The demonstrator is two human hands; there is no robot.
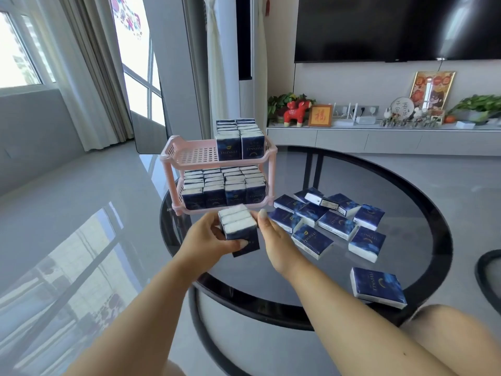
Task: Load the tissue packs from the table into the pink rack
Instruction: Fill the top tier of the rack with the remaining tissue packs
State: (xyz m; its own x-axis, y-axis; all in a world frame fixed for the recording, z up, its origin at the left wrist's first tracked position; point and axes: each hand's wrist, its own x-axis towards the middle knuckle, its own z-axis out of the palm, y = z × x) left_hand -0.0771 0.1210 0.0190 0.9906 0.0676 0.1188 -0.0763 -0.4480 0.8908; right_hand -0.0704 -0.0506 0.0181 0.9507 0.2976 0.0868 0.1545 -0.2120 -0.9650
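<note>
I see bright daylight from the windows at left, glare on the floor, and wide-angle bending at the edges.

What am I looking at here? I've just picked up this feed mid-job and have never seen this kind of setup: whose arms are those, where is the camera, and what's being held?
There is no machine here. A person is doing the job with bare hands, and the single picture comes from a camera worn on their head, looking forward and down.

The left hand grips a small stack of tissue packs stood on edge, and the right hand steadies the stack from the other side with straight fingers.

Just beyond stands the pink rack, with two tiers, on a round dark glass table. Its lower tier looks full of packs. The upper tier has packs only on its right side; the left side is bare.

More loose packs lie scattered flat on the table to the right, still to be loaded.
</note>
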